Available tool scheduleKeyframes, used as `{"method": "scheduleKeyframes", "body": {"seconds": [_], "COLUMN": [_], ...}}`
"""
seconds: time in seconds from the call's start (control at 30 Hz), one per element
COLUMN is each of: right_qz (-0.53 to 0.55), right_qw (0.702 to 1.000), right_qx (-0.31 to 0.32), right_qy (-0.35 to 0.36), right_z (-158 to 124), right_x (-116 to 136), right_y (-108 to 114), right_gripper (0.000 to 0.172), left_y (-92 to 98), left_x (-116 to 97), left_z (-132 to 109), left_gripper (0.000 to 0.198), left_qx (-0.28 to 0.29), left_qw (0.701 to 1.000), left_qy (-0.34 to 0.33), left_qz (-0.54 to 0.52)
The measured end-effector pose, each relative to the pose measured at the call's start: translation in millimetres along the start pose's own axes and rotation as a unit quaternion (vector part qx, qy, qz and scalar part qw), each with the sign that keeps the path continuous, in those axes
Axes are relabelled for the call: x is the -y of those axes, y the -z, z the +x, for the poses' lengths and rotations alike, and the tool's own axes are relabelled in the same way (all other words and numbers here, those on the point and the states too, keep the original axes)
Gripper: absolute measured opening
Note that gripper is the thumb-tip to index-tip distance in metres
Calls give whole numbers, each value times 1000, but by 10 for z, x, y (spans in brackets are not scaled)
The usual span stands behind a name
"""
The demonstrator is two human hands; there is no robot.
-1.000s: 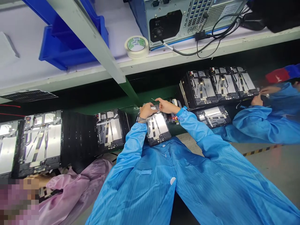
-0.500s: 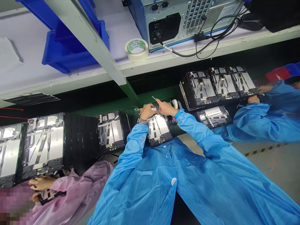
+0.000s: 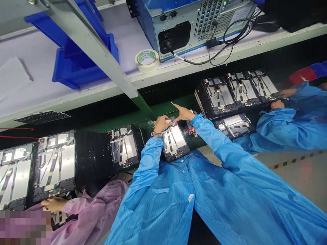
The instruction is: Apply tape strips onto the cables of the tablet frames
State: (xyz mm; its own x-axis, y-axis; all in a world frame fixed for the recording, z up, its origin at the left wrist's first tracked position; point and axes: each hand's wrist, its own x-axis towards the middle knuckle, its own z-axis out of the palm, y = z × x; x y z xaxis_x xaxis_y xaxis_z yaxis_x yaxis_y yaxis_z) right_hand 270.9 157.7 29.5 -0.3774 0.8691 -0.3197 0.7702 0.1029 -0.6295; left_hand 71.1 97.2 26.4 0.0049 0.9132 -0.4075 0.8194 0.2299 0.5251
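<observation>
A black tray with a silver panel assembly (image 3: pixel 175 141) lies in front of me on the green belt (image 3: pixel 163 107). My left hand (image 3: pixel 161 124) rests with curled fingers on the panel's far edge, a watch on its wrist. My right hand (image 3: pixel 184 113) is raised just beyond the panel, with thumb and forefinger pinched on a thin white strip (image 3: pixel 172 103) that sticks up to the left. A small roll of tape sits behind this hand, mostly hidden.
A similar panel (image 3: pixel 125 146) lies to the left, with more at the far left (image 3: pixel 55 166). A person in pink (image 3: pixel 84 211) works at the lower left, another in blue (image 3: pixel 288 126) beside stacked trays (image 3: pixel 230 92) on the right. The shelf above holds a tape roll (image 3: pixel 146 59), blue bins (image 3: pixel 81 64) and a computer case (image 3: pixel 194 23).
My right hand has lifted off the panel and moved up and right with the white strip. My left hand stays on the panel's edge. The view has shifted slightly.
</observation>
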Motion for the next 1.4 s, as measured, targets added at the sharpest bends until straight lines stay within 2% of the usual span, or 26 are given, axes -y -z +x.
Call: {"method": "scheduleKeyframes", "body": {"seconds": [0.1, 0.2, 0.3, 0.4, 0.5, 0.6, 0.67, 0.77, 0.93, 1.03, 1.17, 1.4], "right_qz": [147, 238, 257, 223, 169, 125, 115, 103, 61, 32, 12, 1], "right_qw": [985, 960, 950, 951, 964, 969, 967, 963, 961, 957, 951, 955], "right_qx": [-88, -147, -178, -208, -154, -86, -62, -33, 4, 20, 30, 34], "right_qy": [-16, -17, -6, 42, 132, 196, 217, 245, 270, 286, 307, 296], "right_z": [-81, -198, -340, -520, -655, -633, -537, -361, -178, -148, -164, -120], "right_x": [-220, -290, -203, -16, 188, 334, 390, 446, 547, 604, 647, 646], "right_y": [-54, -179, -313, -467, -662, -853, -944, -1009, -978, -921, -842, -859], "right_gripper": [96, 77, 65, 62, 71, 77, 75, 69, 62, 60, 59, 56], "left_y": [7, -22, -35, 56, 228, 333, 302, 104, -345, -505, -548, -500], "left_x": [24, -5, -63, -11, 239, 589, 785, 955, 997, 991, 998, 944], "left_z": [-10, -32, -61, -86, -135, -256, -382, -593, -796, -806, -795, -799], "left_gripper": [45, 56, 61, 52, 35, 29, 29, 32, 38, 38, 35, 34], "left_qx": [12, 11, -14, -19, -87, -184, -211, -207, -188, -187, -188, -184], "left_qw": [1000, 999, 998, 999, 989, 964, 951, 938, 913, 898, 883, 890], "left_qy": [-11, -28, -26, -43, -64, -33, -1, 35, 63, 54, 44, 58], "left_qz": [-1, 23, 55, 12, -103, -187, -223, -277, -356, -395, -427, -413]}}
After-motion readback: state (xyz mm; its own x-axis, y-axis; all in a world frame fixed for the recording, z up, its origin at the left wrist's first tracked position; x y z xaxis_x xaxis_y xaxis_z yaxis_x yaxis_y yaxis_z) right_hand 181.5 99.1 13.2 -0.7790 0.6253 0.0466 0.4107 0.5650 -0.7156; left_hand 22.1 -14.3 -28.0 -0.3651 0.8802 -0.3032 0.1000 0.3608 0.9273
